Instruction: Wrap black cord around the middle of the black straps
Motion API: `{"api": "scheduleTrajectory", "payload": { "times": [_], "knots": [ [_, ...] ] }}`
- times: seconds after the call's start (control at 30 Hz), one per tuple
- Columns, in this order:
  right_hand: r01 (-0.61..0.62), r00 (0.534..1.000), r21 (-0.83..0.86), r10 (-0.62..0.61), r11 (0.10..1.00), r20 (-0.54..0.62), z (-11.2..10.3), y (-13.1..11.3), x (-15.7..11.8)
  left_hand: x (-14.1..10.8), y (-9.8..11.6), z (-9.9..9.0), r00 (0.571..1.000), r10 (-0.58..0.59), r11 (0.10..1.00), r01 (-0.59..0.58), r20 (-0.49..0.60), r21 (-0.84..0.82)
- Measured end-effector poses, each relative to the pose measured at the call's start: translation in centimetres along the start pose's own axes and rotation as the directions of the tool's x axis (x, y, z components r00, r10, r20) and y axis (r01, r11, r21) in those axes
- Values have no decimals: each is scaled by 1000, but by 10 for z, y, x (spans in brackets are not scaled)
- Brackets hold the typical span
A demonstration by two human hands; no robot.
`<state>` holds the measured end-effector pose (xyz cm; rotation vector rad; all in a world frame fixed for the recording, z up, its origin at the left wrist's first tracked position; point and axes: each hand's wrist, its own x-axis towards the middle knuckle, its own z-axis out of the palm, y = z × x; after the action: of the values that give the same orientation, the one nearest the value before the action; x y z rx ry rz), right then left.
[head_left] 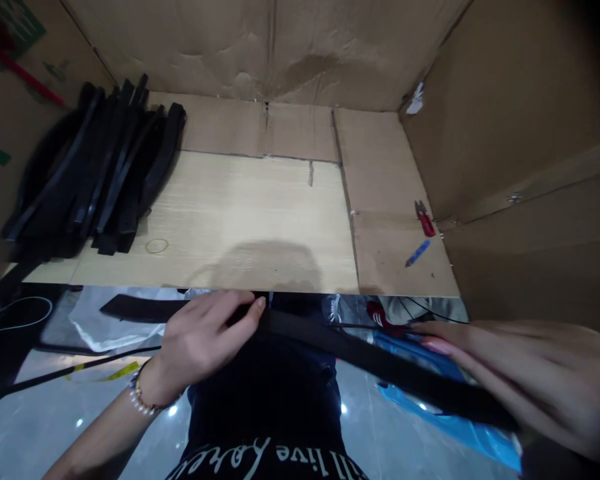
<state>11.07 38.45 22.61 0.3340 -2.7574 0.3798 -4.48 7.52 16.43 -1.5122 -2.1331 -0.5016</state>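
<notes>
A long, flat, slightly curved black strip [360, 353] lies across my body, just below the table's front edge. My left hand [210, 330] is closed over it left of its middle, thumb on top, and the strip's left end sticks out past the wrist. My right hand [525, 373] is at the far right with thumb and fingers pressed together. A thin black line, like a cord or narrow strip, runs into its fingertips. The wide strip's right end passes below that hand; contact there cannot be made out.
A pile of black curved strips [115, 167] lies at the table's left. A rubber band [157, 246] is near it. Red-handled nippers [425, 219] and a blue knife-like tool [418, 253] lie at right. Cardboard walls [330, 47] surround the table [250, 213]. A blue plastic package [450, 423] is below.
</notes>
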Motion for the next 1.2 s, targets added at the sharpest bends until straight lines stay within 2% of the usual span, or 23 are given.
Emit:
{"api": "scheduleTrajectory", "payload": {
  "times": [0.07, 0.1, 0.17, 0.23, 0.3, 0.4, 0.5, 0.6, 0.77, 0.93, 1.07, 1.13, 1.2],
  "knots": [
    [133, 988, 46, -136, 990, 76, -2, 7, -2, 1, 4, 2, 994, 111, 993, -111, -18, -37],
    [153, 984, 47, -157, 987, 83, -2, 9, 1, 2, 6, 4, 985, 175, 982, -175, -12, -66],
    [100, 994, -8, -100, 995, 32, 1, 10, 14, 3, 13, 6, 962, 273, 952, -272, -16, -142],
    [83, 996, -62, -81, 995, 28, 13, 10, 33, 6, 21, 8, 950, 304, 922, -313, -74, -229],
    [147, 989, -83, -145, 986, 32, 31, 15, 50, 9, 28, 8, 952, 280, 908, -304, -123, -287],
    [225, 974, -43, -227, 973, -25, 64, 29, 66, 10, 33, 6, 968, 236, 909, -252, -87, -332],
    [201, 980, 43, -200, 979, -18, 91, 42, 70, 7, 32, 4, 984, 171, 907, -180, -56, -381],
    [165, 986, 115, -167, 980, 2, 108, 46, 71, 1, 29, 5, 991, 123, 882, -130, -45, -454],
    [97, 995, 162, -100, 982, 13, 117, 46, 74, -7, 25, 4, 996, 84, 850, -66, 11, -522],
    [110, 994, 193, -112, 975, -4, 121, 50, 76, -8, 22, 5, 997, 78, 835, -51, 26, -548],
    [111, 993, 236, -117, 965, 9, 120, 50, 77, -6, 26, 7, 992, 119, 867, -122, -37, -483],
    [88, 996, 263, -93, 961, 10, 116, 46, 78, -3, 30, 6, 996, 85, 888, -89, -30, -451],
    [35, 999, 311, -43, 950, 19, 112, 40, 79, -1, 34, 3, 1000, 8, 896, 4, 26, -444]
  ]
}}
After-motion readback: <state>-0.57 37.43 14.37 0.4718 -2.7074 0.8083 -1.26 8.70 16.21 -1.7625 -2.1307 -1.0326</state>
